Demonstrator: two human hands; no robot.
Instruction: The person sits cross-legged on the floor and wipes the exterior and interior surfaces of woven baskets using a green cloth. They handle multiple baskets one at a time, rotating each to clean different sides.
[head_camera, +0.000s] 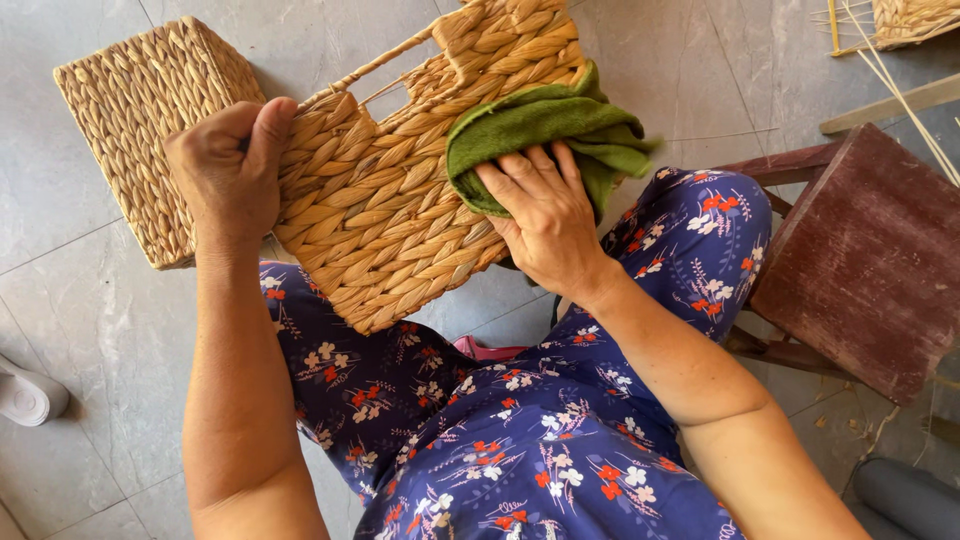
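A: Where is the woven basket (400, 190) in all this?

B: It rests tilted across the person's lap, over the blue floral trousers (520, 440), its long axis running from the lower left up to the handle cut-out at the upper right. Everything else can be placed from it.

A: And the left hand (225, 170)?

B: It sits at the basket's left edge, the grip clamped on the rim, thumb over the top and fingers curled around the woven side. That hand steadies it.

A: The right one?

B: The right hand (545, 220) lies flat on the basket's right face, fingers together and spread over a green cloth (550, 130), pressing it against the weave rather than pinching it. The cloth bunches up just beyond the fingertips, toward the handle end, so the unwiped length of the basket lies down and to the left of that hand, toward the left one.

A: What else is near?

B: A second woven basket (140, 120) stands on the grey tiled floor (80, 320) left of the first. Right of it is a dark red wooden stool (870, 260), and beyond that, at the top right corner, another woven piece (910, 18) with loose reeds.
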